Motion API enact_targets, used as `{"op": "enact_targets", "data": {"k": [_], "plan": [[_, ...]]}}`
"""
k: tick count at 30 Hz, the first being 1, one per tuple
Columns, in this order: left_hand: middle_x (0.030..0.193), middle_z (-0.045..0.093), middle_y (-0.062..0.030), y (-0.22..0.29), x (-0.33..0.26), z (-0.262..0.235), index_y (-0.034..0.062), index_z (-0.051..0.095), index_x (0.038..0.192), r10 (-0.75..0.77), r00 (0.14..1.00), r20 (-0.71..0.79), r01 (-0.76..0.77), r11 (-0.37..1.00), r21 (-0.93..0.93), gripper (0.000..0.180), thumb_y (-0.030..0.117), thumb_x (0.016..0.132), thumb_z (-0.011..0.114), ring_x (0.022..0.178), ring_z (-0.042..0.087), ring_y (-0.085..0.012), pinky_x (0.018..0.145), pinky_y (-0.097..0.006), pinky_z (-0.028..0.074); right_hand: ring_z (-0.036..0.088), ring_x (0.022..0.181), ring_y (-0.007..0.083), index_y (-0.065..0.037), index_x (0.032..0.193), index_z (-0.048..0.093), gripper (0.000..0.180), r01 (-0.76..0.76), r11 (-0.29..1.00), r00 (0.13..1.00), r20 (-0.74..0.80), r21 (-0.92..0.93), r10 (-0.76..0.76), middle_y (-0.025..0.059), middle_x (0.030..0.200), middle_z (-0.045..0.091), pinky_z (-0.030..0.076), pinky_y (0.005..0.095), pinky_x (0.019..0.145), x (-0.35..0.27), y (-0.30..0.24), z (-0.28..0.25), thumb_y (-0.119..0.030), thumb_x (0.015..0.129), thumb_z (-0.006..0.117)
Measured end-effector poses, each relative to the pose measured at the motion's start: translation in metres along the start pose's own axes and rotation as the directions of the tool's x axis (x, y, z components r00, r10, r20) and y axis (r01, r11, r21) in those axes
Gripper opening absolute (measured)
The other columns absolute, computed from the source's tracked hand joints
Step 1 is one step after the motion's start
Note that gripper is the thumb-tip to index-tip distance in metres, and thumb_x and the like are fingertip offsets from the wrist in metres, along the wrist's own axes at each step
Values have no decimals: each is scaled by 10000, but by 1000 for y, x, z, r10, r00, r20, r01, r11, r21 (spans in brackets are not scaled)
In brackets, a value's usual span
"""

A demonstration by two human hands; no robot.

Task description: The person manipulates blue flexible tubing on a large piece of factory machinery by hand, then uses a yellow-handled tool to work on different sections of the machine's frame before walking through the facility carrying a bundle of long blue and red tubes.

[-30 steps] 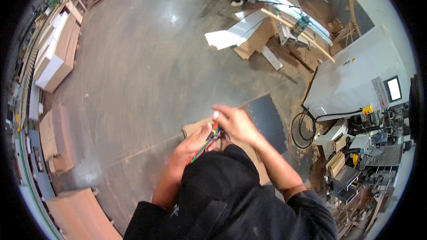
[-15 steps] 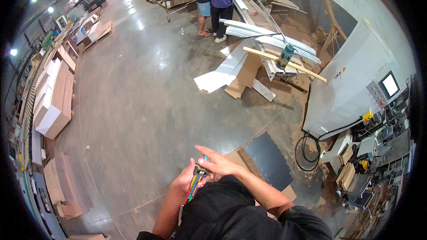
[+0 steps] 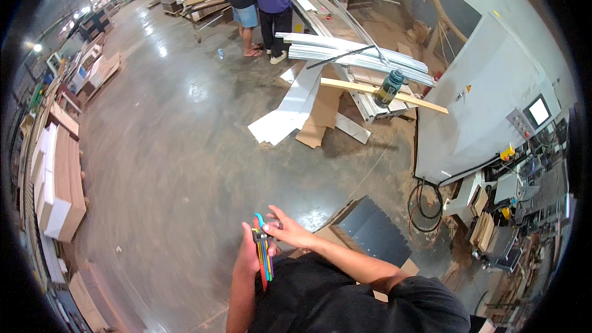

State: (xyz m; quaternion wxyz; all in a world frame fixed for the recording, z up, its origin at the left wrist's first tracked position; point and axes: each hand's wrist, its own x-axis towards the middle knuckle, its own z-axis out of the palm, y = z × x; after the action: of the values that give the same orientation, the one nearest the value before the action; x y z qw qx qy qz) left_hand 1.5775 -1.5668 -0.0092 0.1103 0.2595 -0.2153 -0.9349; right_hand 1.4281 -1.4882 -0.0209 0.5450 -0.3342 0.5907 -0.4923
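In front of my torso, a hex key set (image 3: 266,260) of several coloured keys sits in a black holder (image 3: 260,235). My left hand (image 3: 247,254) grips it from the left side, its thumb pointing up along the holder. The long ends of the keys point down, red, yellow and blue among them. A bent light-blue end sticks up above the holder. My right hand (image 3: 288,232) closes on the holder's top right, thumb against it and one finger stretched up. Its fingers partly hide the upper keys.
Dark panels (image 3: 374,234) and cardboard lie on the floor just right of me. Ahead, a bench holds white strips (image 3: 357,55) and a dark bottle (image 3: 389,89), with two people (image 3: 275,6) beyond. A grey cabinet (image 3: 475,95) stands right; stacked boards (image 3: 65,185) line the left.
The view has turned, so the surroundings shift. My hands have brought the hex key set more upright, and its bent light-blue end now shows more. My right fingers have curled closer to the holder.
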Motion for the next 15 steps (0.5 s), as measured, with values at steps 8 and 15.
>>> {"op": "enact_targets", "data": {"k": [8, 15], "plan": [[1056, 660, -95, 159, 201, -45, 58, 578, 1211, 153, 987, -39, -154, 988, -24, 828, 752, 896, 254, 903, 634, -212, 747, -326, 519, 609, 945, 122, -61, 1328, 468, 523, -143, 982, 965, 239, 120, 112, 47, 1095, 625, 508, 278, 746, 153, 30, -25, -439, 972, 534], [1143, 635, -117, 218, 306, -33, 98, 522, 1230, -53, 992, 112, 51, 998, 25, 702, 683, 941, 262, 1002, 616, -262, 845, -401, 508, 504, 503, 103, -66, 1079, 503, 226, 46, 878, 988, -151, 477, 30, 31, 676, 551, 426, 249, 476, 237, -29, -48, -282, 1022, 469]]}}
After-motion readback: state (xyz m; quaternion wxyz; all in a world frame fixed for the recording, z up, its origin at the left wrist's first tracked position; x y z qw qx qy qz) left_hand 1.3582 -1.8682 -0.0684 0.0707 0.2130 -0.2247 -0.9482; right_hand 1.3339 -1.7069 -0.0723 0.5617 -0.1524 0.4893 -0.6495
